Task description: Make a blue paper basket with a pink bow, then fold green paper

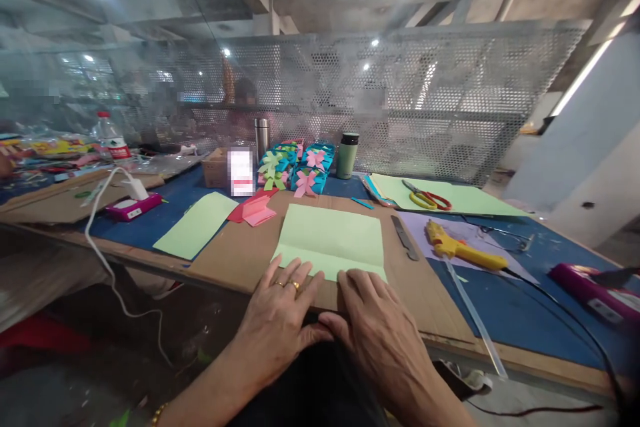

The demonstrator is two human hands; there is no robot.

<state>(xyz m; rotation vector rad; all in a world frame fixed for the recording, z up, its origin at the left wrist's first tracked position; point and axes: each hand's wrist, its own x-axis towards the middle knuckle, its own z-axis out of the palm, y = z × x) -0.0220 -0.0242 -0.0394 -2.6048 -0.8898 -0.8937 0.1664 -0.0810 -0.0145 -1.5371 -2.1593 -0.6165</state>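
A sheet of light green paper with a crease across it lies on the brown cardboard in front of me. My left hand rests on the sheet's near left edge, fingers stretched out; two rings show on it. On the near right edge lies my right hand, its fingers extended too. Both thumbs point inward and almost meet at the table's front edge. A second green sheet is to the left, beside folded pink paper. Right of the creased sheet is a dark flat blade.
A yellow glue gun with a clear glue stick lies at right on purple paper. Scissors rest on more green paper. Behind stand teal pieces with paper flowers, a green tumbler and a steel flask. Power strips flank the cardboard.
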